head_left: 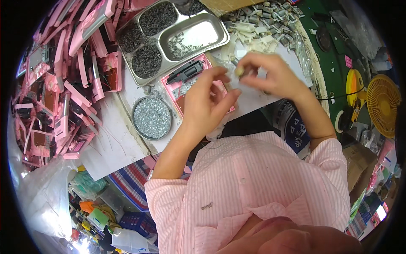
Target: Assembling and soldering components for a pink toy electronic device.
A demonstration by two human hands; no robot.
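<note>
A pink plastic housing [173, 89] lies on the white-covered table, with a black mechanism [185, 72] set in its upper part. My left hand [205, 99] hovers over its right side, thumb and fingers curved and apart, with nothing visible in them. To the right, my right hand [270, 74] pinches a small grey cylindrical part with a yellowish end [240, 70]. Motion blurs it, so its exact kind is unclear. The housing's right half is partly hidden behind my left hand.
Many pink housings [63, 93] are heaped at the left. A metal tray [220, 36] holds dark springs in compartments. A round dish [152, 117] of small silver screws stands near the left forearm. Small motors and white plastic pieces [262, 27] lie behind. A yellow fan [382, 106] is at right.
</note>
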